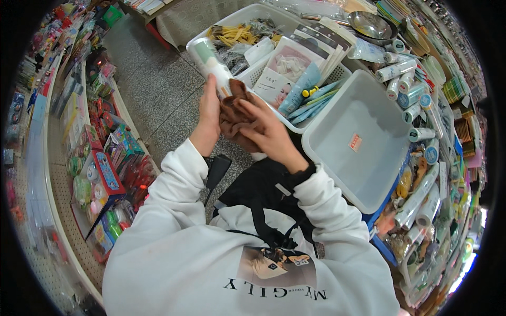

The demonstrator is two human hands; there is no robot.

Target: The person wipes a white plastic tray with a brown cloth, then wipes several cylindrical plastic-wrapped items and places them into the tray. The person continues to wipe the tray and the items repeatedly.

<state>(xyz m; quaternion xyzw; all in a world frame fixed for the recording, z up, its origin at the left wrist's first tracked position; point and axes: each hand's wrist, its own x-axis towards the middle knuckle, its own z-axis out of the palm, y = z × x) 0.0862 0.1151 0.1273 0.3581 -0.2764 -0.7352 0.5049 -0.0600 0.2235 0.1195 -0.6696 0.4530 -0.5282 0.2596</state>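
Note:
My left hand [209, 114] supports a white and green cylindrical package [207, 59], its palm and fingers along the package's side. The package tilts up and away from me. A crumpled brown cloth [239, 114] lies against its lower end, between my two hands. My right hand [265, 130] holds the cloth, fingers spread over its folds. The cloth hides the lower end of the package. Just beyond my hands stands a white plastic basket [294, 128] of packaged goods, with yellow bands [233, 35] in a bin behind it.
A translucent grey plastic bin [355, 114] lies to the right. Shelves of rolled packages [413, 197] and a dark round pan [373, 27] run along the right side. Perforated shelves with packaged toys [106, 173] line the left, beside the speckled floor [158, 87].

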